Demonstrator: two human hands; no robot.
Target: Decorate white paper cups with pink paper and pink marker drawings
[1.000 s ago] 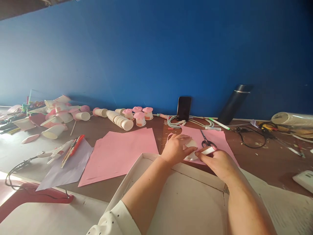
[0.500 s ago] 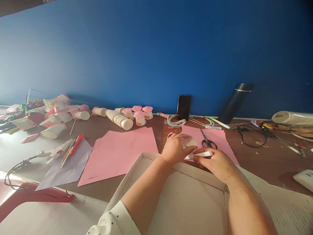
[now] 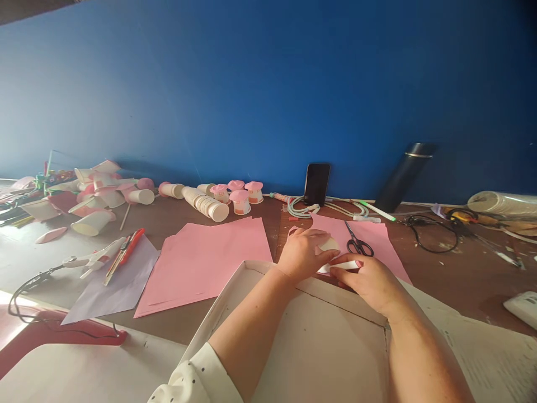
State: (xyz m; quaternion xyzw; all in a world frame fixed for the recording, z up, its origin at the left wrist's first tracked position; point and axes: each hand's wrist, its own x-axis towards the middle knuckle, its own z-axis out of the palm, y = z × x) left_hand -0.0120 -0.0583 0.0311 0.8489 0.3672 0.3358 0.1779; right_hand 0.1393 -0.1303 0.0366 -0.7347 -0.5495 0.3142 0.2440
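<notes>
My left hand (image 3: pixel 301 253) is closed around a small cream paper cup (image 3: pixel 329 245), much of which the fingers hide. In my right hand (image 3: pixel 373 280) is a white marker (image 3: pixel 344 266) with a red end, pinched between thumb and fingers. Its tip points left, close by the cup; whether it touches cannot be told. Both hands are over the near edge of a pink sheet (image 3: pixel 384 246). Black-handled scissors (image 3: pixel 359 245) lie on that sheet, just beyond my right hand.
A shallow white box (image 3: pixel 331 336) sits under my forearms. Pink sheets (image 3: pixel 210 257), a glue gun (image 3: pixel 98 257) and a red cutter (image 3: pixel 129 249) lie left. Behind are stacked cups (image 3: pixel 205 204), several pink-topped cups (image 3: pixel 240 202), a phone (image 3: pixel 317 184) and a black bottle (image 3: pixel 405 176).
My right hand with the marker has shifted slightly left and down. My left hand stays nearly where it was, still around the cup.
</notes>
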